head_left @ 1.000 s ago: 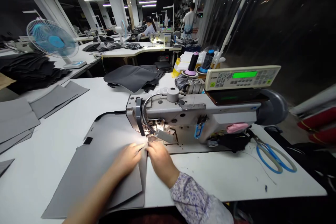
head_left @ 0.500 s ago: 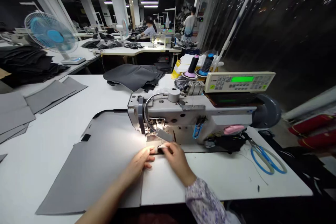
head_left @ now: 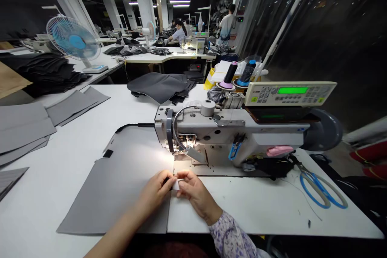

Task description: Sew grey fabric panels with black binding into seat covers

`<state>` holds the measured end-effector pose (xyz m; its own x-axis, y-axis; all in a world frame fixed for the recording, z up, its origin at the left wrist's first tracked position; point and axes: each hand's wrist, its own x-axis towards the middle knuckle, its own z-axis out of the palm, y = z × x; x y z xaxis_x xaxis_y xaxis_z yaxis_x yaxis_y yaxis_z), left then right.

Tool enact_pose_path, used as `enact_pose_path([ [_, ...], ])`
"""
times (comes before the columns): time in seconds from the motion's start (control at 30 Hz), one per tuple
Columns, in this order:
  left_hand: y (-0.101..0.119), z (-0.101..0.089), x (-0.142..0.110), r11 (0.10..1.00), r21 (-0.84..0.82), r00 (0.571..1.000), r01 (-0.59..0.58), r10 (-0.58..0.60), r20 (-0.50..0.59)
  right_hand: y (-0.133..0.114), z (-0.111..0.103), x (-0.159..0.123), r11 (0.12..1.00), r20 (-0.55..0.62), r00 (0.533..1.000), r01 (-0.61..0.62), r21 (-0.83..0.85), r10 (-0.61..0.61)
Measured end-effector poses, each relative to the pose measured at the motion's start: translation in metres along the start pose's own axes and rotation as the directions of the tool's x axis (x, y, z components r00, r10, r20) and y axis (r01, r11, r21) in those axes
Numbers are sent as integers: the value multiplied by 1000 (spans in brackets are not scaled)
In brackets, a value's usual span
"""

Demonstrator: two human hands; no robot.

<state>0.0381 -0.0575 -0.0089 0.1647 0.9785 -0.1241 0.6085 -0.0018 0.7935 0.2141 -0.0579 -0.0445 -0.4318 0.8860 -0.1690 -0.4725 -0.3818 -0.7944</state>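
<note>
Just in front of the sewing machine (head_left: 199,125), my two hands meet over the right edge of a large grey fabric panel (head_left: 130,181). My left hand (head_left: 157,191) is closed in a pinch on a small black and white tab (head_left: 175,186), whose exact kind I cannot make out. My right hand (head_left: 196,195) has its thumb and fingertips closed on the tab's right side. The panel lies flat with its upper right part by the lit needle area. It has black binding (head_left: 130,125) along its top edge and a small black patch (head_left: 108,153) at the left.
Blue-handled scissors (head_left: 322,189) lie at the right of the white table (head_left: 256,209). Behind the machine stand two thread cones (head_left: 231,73) and a control panel (head_left: 292,93). Dark fabric pieces (head_left: 160,86) lie at the back, grey pieces (head_left: 24,127) at the left.
Both hands have drawn back from the machine bed toward me and come together. The small tab, earlier in my right hand at the bed, is now between both hands. The view has shifted slightly left.
</note>
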Motion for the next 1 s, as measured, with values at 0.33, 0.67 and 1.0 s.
enact_pose_path([
  [0.33,-4,-13,-7,934,234,952,-270,295,-82,-24,4,11,975,177,960,-220,-13,219],
  [0.67,-10,-43,31,921,382,996,-77,92,-21,-2,0,40,321,198,844,392,-862,-499],
  [1.0,-6,-32,92,721,693,1000,-19,22,4,6,-2,44,-182,531,786,499,-847,-318],
])
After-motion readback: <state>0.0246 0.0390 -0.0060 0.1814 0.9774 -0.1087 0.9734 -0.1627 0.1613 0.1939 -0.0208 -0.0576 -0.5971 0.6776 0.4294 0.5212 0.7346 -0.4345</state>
